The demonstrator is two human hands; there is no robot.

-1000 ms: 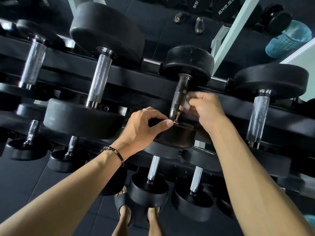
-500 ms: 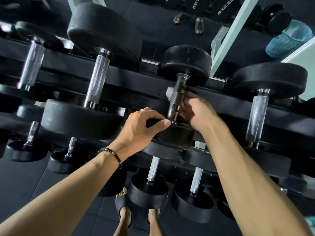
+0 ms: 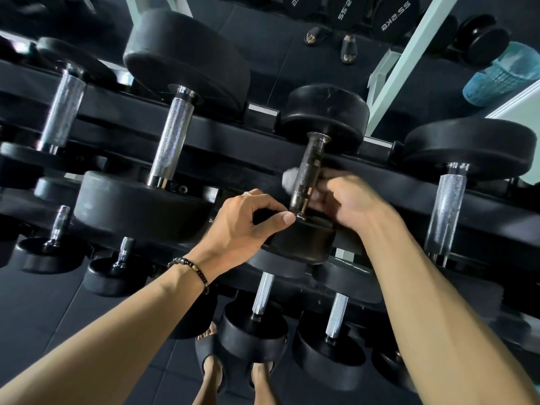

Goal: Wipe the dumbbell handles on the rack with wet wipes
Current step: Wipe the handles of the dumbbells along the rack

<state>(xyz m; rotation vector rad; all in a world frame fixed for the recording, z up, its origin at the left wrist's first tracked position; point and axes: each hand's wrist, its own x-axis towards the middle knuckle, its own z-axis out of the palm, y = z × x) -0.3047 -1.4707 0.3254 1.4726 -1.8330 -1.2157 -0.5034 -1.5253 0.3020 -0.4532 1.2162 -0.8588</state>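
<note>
Head view. A dumbbell (image 3: 314, 171) is shown lying on the top tier of the rack (image 3: 263, 159), between a larger dumbbell (image 3: 172, 141) to the left & another large dumbbell (image 3: 455, 176) to the right. Its dark handle (image 3: 308, 173) is gripped low down by the right hand (image 3: 347, 203), fingers curled round from the right side. A white wipe (image 3: 290, 177) is seen poking out just left of the handle, pressed against it; motion blur hides how much is wrapped. The near weight head (image 3: 304, 241) is held at its upper edge by the left hand (image 3: 248, 226), thumb & forefinger pinched close to the handle's base. A bead bracelet (image 3: 191, 270) is worn on the left wrist. Smaller dumbbells (image 3: 257, 325) are stored on the lower tier. A blue basket (image 3: 499, 74) is visible top right.
</note>
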